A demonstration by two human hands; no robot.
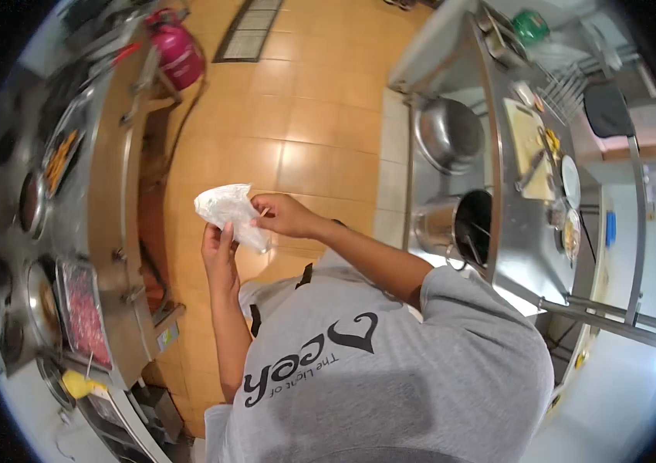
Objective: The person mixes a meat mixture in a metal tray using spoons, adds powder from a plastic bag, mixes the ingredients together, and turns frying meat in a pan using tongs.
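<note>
A thin, whitish see-through plastic bag (224,207) is held in front of my body, above the tiled floor. My left hand (220,248) grips its lower left side, with the thumb lying on the near face. On the right, my right hand (278,214) pinches the bag's edge between thumb and fingers. The bag looks crumpled, and its top edge bunches toward the left. Whether anything is inside it cannot be made out.
A steel counter (116,170) with pans and a tray of pinkish-red food (85,309) runs along the left, near a pink gas cylinder (175,50). At right, a steel table (525,255) bears a cutting board (527,139); a large steel bowl (450,135) and a pot (436,224) sit below.
</note>
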